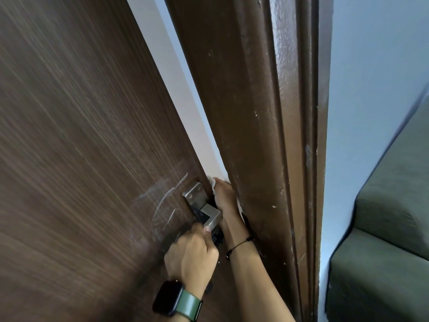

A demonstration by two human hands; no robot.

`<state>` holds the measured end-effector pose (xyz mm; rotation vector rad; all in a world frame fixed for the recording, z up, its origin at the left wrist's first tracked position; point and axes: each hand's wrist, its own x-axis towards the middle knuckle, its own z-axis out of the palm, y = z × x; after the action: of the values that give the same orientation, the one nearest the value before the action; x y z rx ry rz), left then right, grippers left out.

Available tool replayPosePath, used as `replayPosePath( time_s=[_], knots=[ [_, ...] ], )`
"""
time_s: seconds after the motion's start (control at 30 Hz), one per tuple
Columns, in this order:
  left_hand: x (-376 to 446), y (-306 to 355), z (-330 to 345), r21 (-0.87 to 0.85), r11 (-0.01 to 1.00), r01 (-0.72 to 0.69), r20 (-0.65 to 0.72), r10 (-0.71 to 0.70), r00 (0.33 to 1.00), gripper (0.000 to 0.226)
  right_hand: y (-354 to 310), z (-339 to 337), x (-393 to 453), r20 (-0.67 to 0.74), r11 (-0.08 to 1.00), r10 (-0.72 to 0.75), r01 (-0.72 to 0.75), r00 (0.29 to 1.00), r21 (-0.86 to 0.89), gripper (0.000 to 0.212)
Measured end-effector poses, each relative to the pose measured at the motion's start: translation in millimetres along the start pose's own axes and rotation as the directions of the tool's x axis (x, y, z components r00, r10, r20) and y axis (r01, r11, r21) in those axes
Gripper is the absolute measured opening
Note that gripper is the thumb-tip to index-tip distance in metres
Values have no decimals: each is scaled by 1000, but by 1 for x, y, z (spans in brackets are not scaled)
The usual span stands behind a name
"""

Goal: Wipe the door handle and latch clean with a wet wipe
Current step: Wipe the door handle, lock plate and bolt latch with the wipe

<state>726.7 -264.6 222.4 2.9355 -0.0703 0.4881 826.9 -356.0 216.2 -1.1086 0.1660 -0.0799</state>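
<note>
Head view – left hand point(193, 254) clamped on handle point(210, 217) to steady door point(81, 135), right hand point(224, 196) pinching wet wipe point(211, 182) against edge – probably scrubbing latch.

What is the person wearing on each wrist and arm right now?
Left hand: a dark, rounded-square smartwatch on a green strap. Right hand: a thin black cord bracelet. Both forearms are bare, with no sleeves or gloves in view.
</note>
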Motion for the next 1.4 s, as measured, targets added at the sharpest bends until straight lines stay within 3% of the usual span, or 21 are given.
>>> replayPosePath(
  time_s=[0.1,0.17,0.3,0.5,0.57,0.7,0.8,0.9,0.97,1.03,1.17,1.27,1.33,1.4],
  knots=[
    [0,-1,1,6,1000,-5,-8,5,1000,26,10,-3,4,-14,1000,-14,14,1000,10,34],
    [0,-1,1,6,1000,-7,-13,7,1000,26,11,0,1,-26,999,-39,40,999,21,44],
    [-1,-1,1,-12,1000,-8,-15,8,1000,25,0,1,0,14,999,-13,12,1000,31,32],
    [-1,-1,1,-22,1000,-15,-17,15,1000,25,-11,7,-9,-68,995,-3,-4,998,-102,31],
    [-2,-1,0,-26,999,-20,-19,20,1000,26,-8,3,-18,-103,1000,7,-9,995,-16,28],
    [-3,-1,1,-32,999,-18,-15,18,1000,27,19,5,-41,-178,943,32,29,984,331,18],
    [-4,-2,2,-41,999,-29,-21,28,999,26,24,4,-52,-254,922,-19,115,967,369,18],
    [-4,-3,2,-26,999,-33,-14,33,999,26,23,6,-63,-171,923,-57,117,984,368,33],
    [-3,-4,2,-11,999,-44,-13,43,999,27,25,6,-72,-74,947,-86,105,994,302,42],
    [-2,-5,2,-21,998,-51,-15,51,999,28,23,7,-78,-50,988,-138,141,989,59,40],
    [-1,-6,2,-51,998,-36,10,36,999,23,12,5,-76,-24,888,-224,194,974,-418,39],
    [-2,-7,2,-34,999,6,69,-4,998,22,1,11,-75,43,846,-241,232,970,-480,47],
    [-1,-6,1,-27,998,57,100,-54,994,17,-9,19,-75,64,840,-334,327,941,-433,50],
    [0,-4,0,-5,993,122,117,-120,986,19,-15,25,-77,81,764,-431,411,899,-497,52]
  ],
)
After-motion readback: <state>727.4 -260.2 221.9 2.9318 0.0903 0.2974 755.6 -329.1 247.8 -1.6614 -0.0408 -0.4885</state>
